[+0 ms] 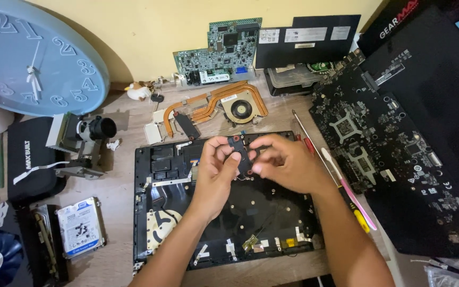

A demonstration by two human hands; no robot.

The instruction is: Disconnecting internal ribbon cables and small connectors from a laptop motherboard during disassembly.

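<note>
You are holding a small black part [238,151] between both hands, above the open laptop shell [150,212]. Your left hand [216,170] is pinching its left edge; your right hand [288,165] is gripping its right side. Its long axis is running roughly upright, away from you.
</note>
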